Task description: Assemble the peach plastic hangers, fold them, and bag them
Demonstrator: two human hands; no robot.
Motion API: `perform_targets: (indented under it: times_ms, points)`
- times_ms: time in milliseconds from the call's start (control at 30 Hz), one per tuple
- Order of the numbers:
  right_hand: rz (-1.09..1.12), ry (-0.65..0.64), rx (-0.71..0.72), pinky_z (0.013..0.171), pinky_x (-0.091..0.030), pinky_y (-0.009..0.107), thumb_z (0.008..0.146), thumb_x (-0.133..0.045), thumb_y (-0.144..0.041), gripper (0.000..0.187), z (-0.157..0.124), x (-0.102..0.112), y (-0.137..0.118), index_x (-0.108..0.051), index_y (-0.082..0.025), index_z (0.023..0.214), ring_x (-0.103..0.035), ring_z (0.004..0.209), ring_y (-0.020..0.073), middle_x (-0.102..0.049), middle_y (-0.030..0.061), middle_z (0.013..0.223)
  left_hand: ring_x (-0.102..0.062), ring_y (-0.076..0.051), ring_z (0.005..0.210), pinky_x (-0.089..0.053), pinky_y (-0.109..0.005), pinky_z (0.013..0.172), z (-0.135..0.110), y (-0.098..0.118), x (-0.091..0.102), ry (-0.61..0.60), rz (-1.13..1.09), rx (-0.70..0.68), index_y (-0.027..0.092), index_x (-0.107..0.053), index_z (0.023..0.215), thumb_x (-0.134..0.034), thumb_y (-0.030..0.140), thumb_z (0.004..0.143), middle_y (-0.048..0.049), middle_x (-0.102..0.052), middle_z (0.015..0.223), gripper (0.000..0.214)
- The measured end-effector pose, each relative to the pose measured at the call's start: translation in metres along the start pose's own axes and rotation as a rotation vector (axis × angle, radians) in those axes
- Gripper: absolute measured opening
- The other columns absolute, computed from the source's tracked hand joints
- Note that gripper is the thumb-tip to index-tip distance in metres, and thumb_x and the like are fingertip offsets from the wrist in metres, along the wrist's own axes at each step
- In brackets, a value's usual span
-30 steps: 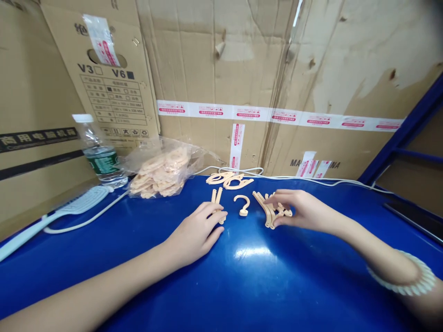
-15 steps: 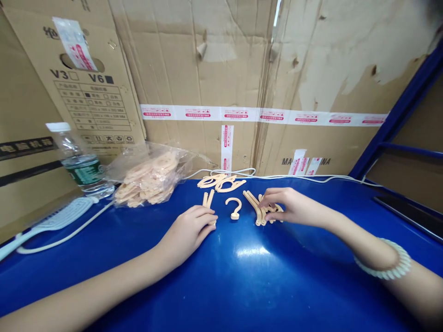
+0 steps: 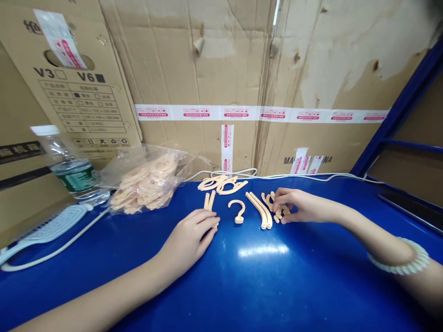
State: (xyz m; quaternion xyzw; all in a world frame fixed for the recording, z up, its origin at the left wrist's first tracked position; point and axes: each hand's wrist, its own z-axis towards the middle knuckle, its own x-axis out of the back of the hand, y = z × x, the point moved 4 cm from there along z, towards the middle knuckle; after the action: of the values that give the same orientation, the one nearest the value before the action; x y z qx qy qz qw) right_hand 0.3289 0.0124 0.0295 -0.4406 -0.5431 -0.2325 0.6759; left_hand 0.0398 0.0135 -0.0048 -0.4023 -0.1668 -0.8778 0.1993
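Note:
Peach plastic hanger parts lie on a blue table (image 3: 249, 276). My left hand (image 3: 188, 240) rests flat, fingers together, with its fingertips on the near end of two straight bars (image 3: 208, 201). A single hook piece (image 3: 237, 210) lies between my hands. My right hand (image 3: 299, 206) pinches small pieces (image 3: 279, 211) out of a cluster, just right of a pair of curved arms (image 3: 260, 210). More curved parts (image 3: 223, 183) are piled at the back, near the cardboard.
A clear bag of peach parts (image 3: 147, 182) sits at the back left beside a water bottle (image 3: 67, 168). A white comb (image 3: 44, 230) and a white cable (image 3: 311, 177) lie on the table. Cardboard walls (image 3: 224, 69) close off the back and left; a blue frame (image 3: 398, 115) stands right.
My right hand has slid right off the curved arms and now pinches small pieces beside them. My left hand stays on the bars. The view has shifted slightly.

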Motion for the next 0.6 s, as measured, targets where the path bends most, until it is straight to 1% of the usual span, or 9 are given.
perform_targets:
  times_ms: [167, 300, 367, 433, 500, 600]
  points:
    - [0.041, 0.044, 0.004, 0.071, -0.051, 0.033, 0.079, -0.070, -0.035, 0.023, 0.002, 0.003, 0.015, -0.073, -0.020, 0.096, -0.059, 0.076, 0.0169, -0.059, 0.0061, 0.098, -0.067, -0.024, 0.101, -0.059, -0.044, 0.088, -0.001, -0.001, -0.001, 0.009, -0.008, -0.006, 0.018, -0.071, 0.106, -0.052, 0.015, 0.093, -0.0094, -0.073, 0.107, 0.023]
    - [0.039, 0.051, 0.008, 0.077, -0.051, 0.036, 0.079, -0.071, -0.038, 0.028, -0.005, 0.013, 0.018, -0.073, -0.025, 0.104, -0.059, 0.090, 0.0213, -0.058, 0.0063, 0.103, -0.067, -0.025, 0.101, -0.058, -0.044, 0.089, 0.000, -0.001, -0.002, -0.006, 0.009, 0.000, 0.016, -0.070, 0.105, -0.053, 0.015, 0.092, -0.0103, -0.073, 0.107, 0.022]
    - [0.027, 0.042, -0.004, 0.079, -0.050, 0.037, 0.077, -0.072, -0.034, 0.032, -0.010, 0.019, 0.015, -0.071, -0.027, 0.108, -0.059, 0.090, 0.0216, -0.058, 0.0053, 0.102, -0.067, -0.025, 0.101, -0.058, -0.044, 0.090, 0.000, 0.000, -0.002, -0.007, 0.011, 0.000, 0.014, -0.070, 0.104, -0.053, 0.015, 0.092, -0.0107, -0.073, 0.107, 0.021]
    - [0.006, 0.007, -0.023, 0.076, -0.051, 0.035, 0.076, -0.071, -0.025, 0.036, -0.014, 0.022, 0.013, -0.070, -0.027, 0.112, -0.059, 0.084, 0.0198, -0.057, 0.0036, 0.095, -0.067, -0.025, 0.102, -0.058, -0.044, 0.090, 0.000, 0.001, -0.002, -0.008, 0.013, -0.004, 0.014, -0.069, 0.105, -0.053, 0.016, 0.092, -0.0109, -0.073, 0.107, 0.021]
    - [-0.019, -0.040, -0.043, 0.070, -0.050, 0.032, 0.075, -0.068, -0.015, 0.040, -0.015, 0.021, 0.010, -0.069, -0.026, 0.113, -0.059, 0.076, 0.0175, -0.056, 0.0021, 0.089, -0.066, -0.025, 0.103, -0.057, -0.045, 0.091, 0.000, 0.001, -0.002, -0.010, 0.016, -0.007, 0.014, -0.068, 0.107, -0.052, 0.016, 0.092, -0.0108, -0.072, 0.109, 0.022]
    - [-0.056, -0.073, -0.052, 0.065, -0.049, 0.029, 0.073, -0.065, -0.009, 0.045, -0.013, 0.014, 0.009, -0.068, -0.024, 0.115, -0.057, 0.069, 0.0154, -0.056, 0.0012, 0.084, -0.066, -0.025, 0.104, -0.057, -0.045, 0.091, 0.000, 0.001, -0.001, -0.014, 0.018, 0.000, 0.016, -0.068, 0.109, -0.052, 0.016, 0.092, -0.0104, -0.071, 0.110, 0.022]
